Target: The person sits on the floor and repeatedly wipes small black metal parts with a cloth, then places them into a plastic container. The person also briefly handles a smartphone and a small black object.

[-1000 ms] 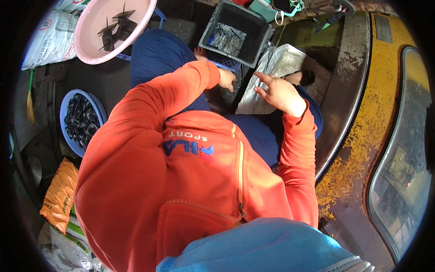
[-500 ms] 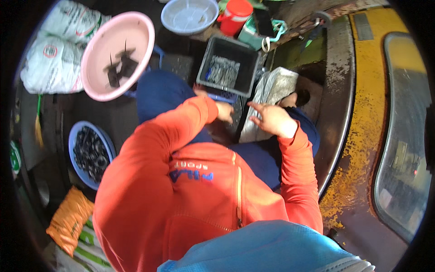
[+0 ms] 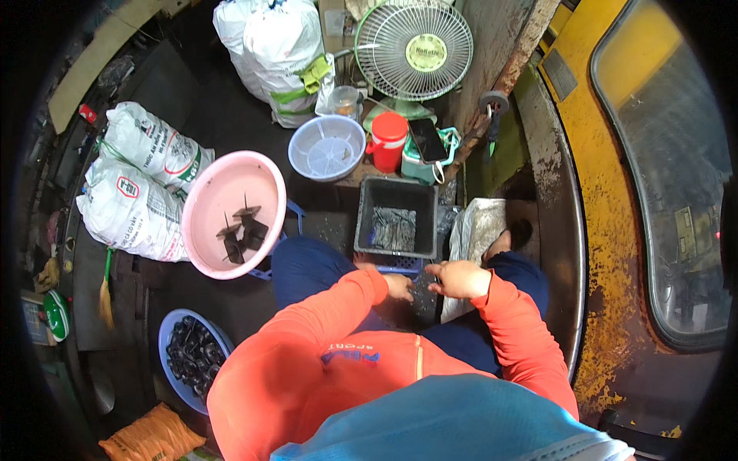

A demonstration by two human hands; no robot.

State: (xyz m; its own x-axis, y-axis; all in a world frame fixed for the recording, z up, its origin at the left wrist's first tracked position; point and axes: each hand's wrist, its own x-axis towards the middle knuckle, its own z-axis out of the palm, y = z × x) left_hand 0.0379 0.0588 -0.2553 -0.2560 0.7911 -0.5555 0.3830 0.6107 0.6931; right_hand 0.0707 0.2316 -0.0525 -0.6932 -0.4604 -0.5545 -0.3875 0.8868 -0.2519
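Observation:
Over my lap, my left hand (image 3: 399,287) reaches in from the left with its fingers loosely apart. Facing it across a small gap is my right hand (image 3: 461,280), index finger stretched out and the other fingers partly bent. I see nothing held in either hand. Just beyond them stands a black plastic tub (image 3: 398,244), with a heap of thin grey metal-looking pieces (image 3: 394,229) on its bottom. A blue plastic stool or crate (image 3: 402,265) shows under the tub's near edge.
At left, a pink basin (image 3: 201,201) holds dark bladed parts; a blue basin (image 3: 174,378) holds black round pieces. Behind the tub are a blue strainer basket (image 3: 327,154), a red jug (image 3: 389,138) and a fan (image 3: 415,54). A yellow rusted panel (image 3: 607,184) borders the right.
The view has tilted up, bringing the fan and more white sacks into sight. My hands have come slightly closer together near the tub's front.

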